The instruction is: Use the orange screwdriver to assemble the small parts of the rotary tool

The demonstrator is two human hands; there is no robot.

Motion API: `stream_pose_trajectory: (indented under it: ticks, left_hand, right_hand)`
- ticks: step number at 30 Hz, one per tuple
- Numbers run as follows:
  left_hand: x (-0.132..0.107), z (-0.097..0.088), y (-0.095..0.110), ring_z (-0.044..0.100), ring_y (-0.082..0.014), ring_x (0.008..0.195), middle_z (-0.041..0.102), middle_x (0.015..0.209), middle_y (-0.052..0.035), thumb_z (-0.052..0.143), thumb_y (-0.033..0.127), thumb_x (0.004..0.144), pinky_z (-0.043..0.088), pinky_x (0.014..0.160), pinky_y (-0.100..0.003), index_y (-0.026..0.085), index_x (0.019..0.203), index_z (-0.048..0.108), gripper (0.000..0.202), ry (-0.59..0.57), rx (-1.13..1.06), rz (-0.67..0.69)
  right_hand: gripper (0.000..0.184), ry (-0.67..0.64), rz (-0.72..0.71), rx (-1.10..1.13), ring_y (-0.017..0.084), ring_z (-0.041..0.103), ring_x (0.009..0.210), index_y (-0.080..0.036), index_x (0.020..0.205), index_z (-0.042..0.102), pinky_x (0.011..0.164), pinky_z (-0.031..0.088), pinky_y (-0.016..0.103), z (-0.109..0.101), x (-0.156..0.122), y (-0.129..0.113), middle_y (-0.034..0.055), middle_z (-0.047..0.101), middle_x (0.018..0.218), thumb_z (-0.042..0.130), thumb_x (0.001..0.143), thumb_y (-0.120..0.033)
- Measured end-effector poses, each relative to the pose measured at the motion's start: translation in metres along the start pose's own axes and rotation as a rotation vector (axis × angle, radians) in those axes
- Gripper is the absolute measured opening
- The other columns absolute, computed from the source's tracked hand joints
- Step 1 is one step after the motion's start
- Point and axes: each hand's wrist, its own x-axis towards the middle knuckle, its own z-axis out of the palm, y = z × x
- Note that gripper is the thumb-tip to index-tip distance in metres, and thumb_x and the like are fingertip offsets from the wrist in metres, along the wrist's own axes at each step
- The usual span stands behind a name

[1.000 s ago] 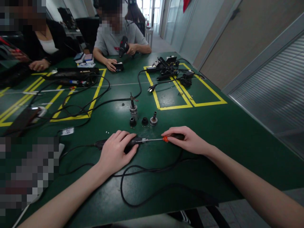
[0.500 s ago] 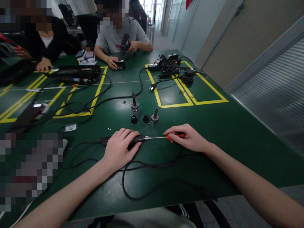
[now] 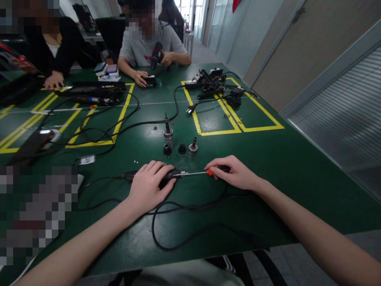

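Note:
My left hand (image 3: 147,186) lies curled over a black corded tool body (image 3: 168,176) on the green table (image 3: 268,159), pressing it down. My right hand (image 3: 235,174) grips the orange-and-black handle of a screwdriver (image 3: 208,172). Its thin metal shaft (image 3: 193,173) runs left, and the tip meets the front end of the tool at a small metal fitting. The tool's black cord (image 3: 178,222) loops toward the near table edge. Just beyond my hands stand three small metal and black parts (image 3: 180,147), and a taller metal piece (image 3: 167,131) is behind them.
Yellow tape rectangles (image 3: 238,123) mark the table. Black cables (image 3: 98,131) and a plug (image 3: 190,109) lie across it, with a heap of black parts (image 3: 214,83) at the far right. Two other people sit at the far side; one holds a black tool (image 3: 156,55).
My hands, the tool and the screwdriver keep the same grip and place. The view has shifted slightly and the orange of the handle shows a little less under my fingers.

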Motion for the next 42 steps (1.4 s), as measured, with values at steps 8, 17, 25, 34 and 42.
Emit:
stream_pose_trajectory:
  ticks: [8, 17, 25, 34, 42]
  left_hand:
    - [-0.0013, 0.0006, -0.0007, 0.067, -0.0231, 0.093, 0.074, 0.104, -0.0068, 0.056, 0.035, 0.101, 0.054, 0.076, -0.037, 0.018, 0.115, 0.069, 0.025, 0.001, 0.002, 0.011]
    - [-0.001, 0.0005, -0.0005, 0.067, -0.023, 0.096, 0.075, 0.107, -0.0072, 0.055, 0.037, 0.101, 0.054, 0.078, -0.038, 0.02, 0.116, 0.069, 0.027, -0.019, 0.005, -0.012]
    - [-0.0007, 0.0009, -0.0013, 0.068, -0.0226, 0.094, 0.074, 0.105, -0.0061, 0.055, 0.036, 0.101, 0.053, 0.078, -0.037, 0.02, 0.115, 0.068, 0.024, 0.001, 0.023, -0.002]
    - [0.0002, 0.0005, -0.0014, 0.067, -0.0226, 0.094, 0.074, 0.104, -0.006, 0.056, 0.036, 0.101, 0.054, 0.077, -0.037, 0.02, 0.114, 0.069, 0.025, 0.008, 0.016, 0.001]
    - [0.0005, 0.0025, -0.0016, 0.067, -0.0228, 0.093, 0.073, 0.103, -0.005, 0.057, 0.035, 0.1, 0.053, 0.077, -0.037, 0.02, 0.114, 0.069, 0.023, 0.016, 0.013, 0.009]
  right_hand:
    - [0.024, 0.035, -0.042, 0.017, 0.014, 0.067, 0.068, -0.016, 0.102, 0.078, 0.062, 0.053, 0.026, -0.0007, 0.0004, 0.0029, 0.0058, 0.075, 0.087, 0.075, 0.088, -0.036]
    - [0.03, -0.026, -0.014, -0.009, 0.014, 0.067, 0.064, -0.016, 0.1, 0.078, 0.057, 0.05, 0.024, 0.0, 0.0013, 0.0001, 0.0047, 0.075, 0.076, 0.058, 0.1, -0.038]
    - [0.023, -0.01, -0.074, -0.043, 0.017, 0.069, 0.076, -0.016, 0.103, 0.078, 0.072, 0.054, 0.029, -0.0006, 0.0011, 0.0, 0.0073, 0.077, 0.091, 0.068, 0.093, -0.034]
    - [0.036, -0.045, -0.031, -0.091, 0.013, 0.06, 0.059, -0.016, 0.095, 0.078, 0.061, 0.045, 0.026, 0.0011, 0.0033, -0.0015, 0.001, 0.067, 0.064, 0.052, 0.104, -0.039]
    - [0.028, -0.009, 0.01, 0.033, 0.016, 0.069, 0.072, -0.016, 0.099, 0.078, 0.065, 0.053, 0.026, 0.0037, 0.0031, 0.0028, 0.0056, 0.077, 0.083, 0.068, 0.093, -0.041]
